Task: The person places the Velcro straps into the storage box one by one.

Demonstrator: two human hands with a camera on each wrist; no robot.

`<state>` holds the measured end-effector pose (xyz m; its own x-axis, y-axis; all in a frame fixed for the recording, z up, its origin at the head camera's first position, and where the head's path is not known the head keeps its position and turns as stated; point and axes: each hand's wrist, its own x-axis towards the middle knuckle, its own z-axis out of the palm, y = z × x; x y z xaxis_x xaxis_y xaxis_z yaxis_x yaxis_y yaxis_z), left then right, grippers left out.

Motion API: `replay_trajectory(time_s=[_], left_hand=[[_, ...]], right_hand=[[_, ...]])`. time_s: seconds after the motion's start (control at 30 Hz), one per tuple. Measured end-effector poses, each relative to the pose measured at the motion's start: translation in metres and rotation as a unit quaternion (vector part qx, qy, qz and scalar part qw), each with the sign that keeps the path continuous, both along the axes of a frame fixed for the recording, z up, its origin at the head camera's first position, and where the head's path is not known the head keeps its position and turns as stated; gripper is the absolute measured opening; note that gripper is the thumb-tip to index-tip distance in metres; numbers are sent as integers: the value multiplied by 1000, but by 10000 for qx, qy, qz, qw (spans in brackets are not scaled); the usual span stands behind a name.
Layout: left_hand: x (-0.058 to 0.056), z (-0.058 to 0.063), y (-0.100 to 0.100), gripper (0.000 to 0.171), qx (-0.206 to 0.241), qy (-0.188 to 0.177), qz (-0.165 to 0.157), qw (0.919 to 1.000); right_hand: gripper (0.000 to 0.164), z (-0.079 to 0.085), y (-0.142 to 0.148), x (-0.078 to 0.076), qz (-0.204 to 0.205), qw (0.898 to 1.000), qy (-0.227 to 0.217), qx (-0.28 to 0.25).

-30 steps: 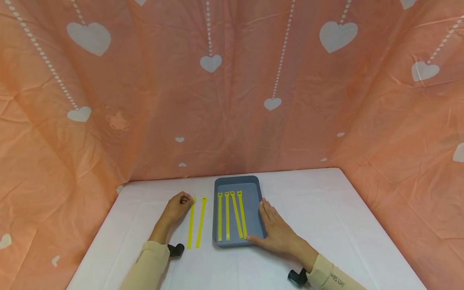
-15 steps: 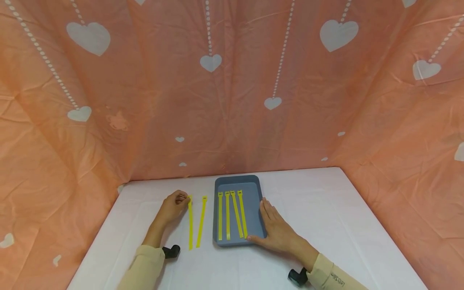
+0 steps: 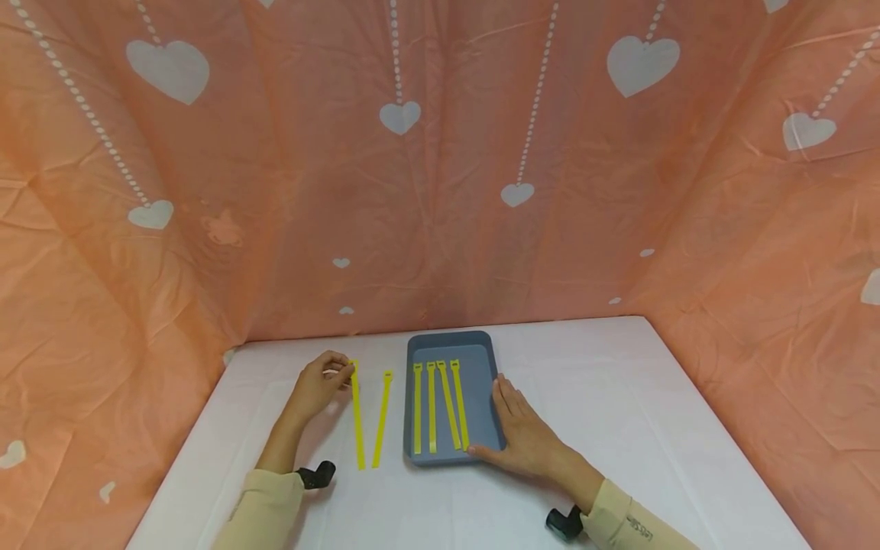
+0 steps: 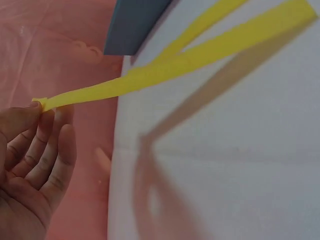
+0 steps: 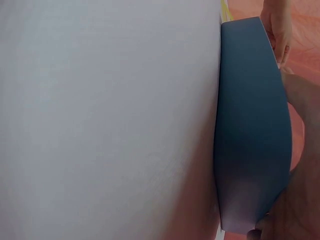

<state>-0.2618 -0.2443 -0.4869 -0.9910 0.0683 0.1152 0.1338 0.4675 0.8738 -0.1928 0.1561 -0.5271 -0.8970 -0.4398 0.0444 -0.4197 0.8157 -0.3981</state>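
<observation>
With thumb and index finger, my left hand (image 3: 318, 389) pinches a yellow cable tie (image 3: 357, 420) by its slotted head. In the left wrist view that cable tie (image 4: 125, 82) slants up off the white cloth, its shadow apart beneath it. A second yellow cable tie (image 3: 382, 420) lies between it and the blue-grey tray (image 3: 483, 397). Several more yellow cable ties (image 3: 431, 412) lie lengthwise in the left part of the tray. My right hand (image 3: 525, 439) rests along the tray's right side, fingers straight, thumb at the near rim.
A white cloth (image 3: 619, 428) covers the table. Behind and at both sides hang peach curtains (image 3: 454, 252) with white hearts. Black wrist cameras stick out beside the left cuff (image 3: 318, 475) and the right cuff (image 3: 565, 525).
My left hand has moved left and a little farther back, raising the pinched cable tie's head. The right hand and tray have stayed in place.
</observation>
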Motion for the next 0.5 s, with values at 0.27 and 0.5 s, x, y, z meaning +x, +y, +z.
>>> replay_trajectory(time_s=[0.27,0.5], left_hand=[[5,12,2,25,186,-14,31,9998],[8,20,4,25,273,-45,16,9996]], right_hand=[[127,1,0,0,-46,9999,-75,71],[127,0,1,1,-55,10000,-61,26]])
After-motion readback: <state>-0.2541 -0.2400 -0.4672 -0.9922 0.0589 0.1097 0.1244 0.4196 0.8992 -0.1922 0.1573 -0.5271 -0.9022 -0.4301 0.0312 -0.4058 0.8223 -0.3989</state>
